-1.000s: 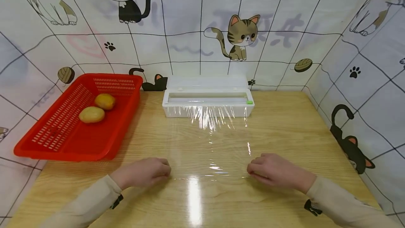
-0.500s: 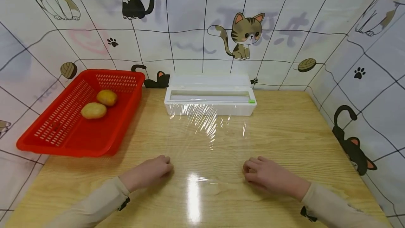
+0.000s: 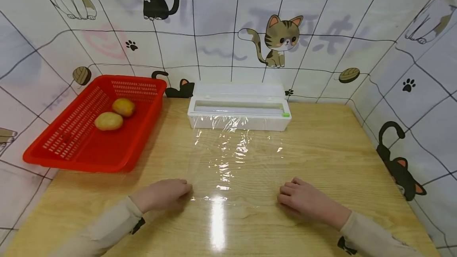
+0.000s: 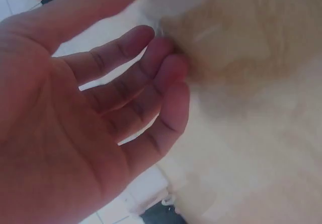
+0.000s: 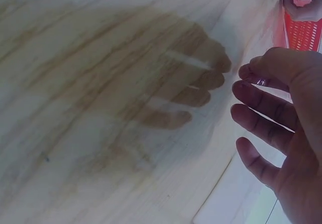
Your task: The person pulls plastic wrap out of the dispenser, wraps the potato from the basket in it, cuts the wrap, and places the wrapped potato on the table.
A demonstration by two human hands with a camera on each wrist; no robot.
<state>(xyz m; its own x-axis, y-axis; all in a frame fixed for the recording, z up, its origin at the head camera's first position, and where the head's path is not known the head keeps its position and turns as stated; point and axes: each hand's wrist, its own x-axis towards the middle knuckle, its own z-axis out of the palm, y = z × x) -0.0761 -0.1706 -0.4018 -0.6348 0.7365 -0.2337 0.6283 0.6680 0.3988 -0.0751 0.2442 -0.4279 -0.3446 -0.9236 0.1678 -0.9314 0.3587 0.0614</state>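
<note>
"Ahead of your hands, what does the head view show?"

"An open white box point(image 3: 275, 123) stands on the wooden tabletop point(image 3: 321, 146). Clear plastic film point(image 3: 225, 167) runs from it toward you, its near edge between your left hand point(image 3: 160, 195) and your right hand point(image 3: 308, 200). Beyond your left hand is a red basket point(image 3: 123, 165) holding two yellowish, potato-like items point(image 3: 108, 121)."

"What has changed there?"

"Half a second ago the glints streaked mainly close to the box; now they scatter down the film to its near edge, and your hands stand slightly farther apart. I take that as the sheet being spread again after some slack. It still runs back to the box, so it looks drawn out but uncut."

"And the left wrist view?"

"Your left fingers curve loosely, thumb apart from them, with a pale wisp, perhaps film, by the fingertips. Whether they truly grip it, I cannot tell."

"The right wrist view?"

"Your right thumb and forefinger come together on a small shiny bit of film; the other fingers are bent and spread. That side seems the surer hold."
</note>
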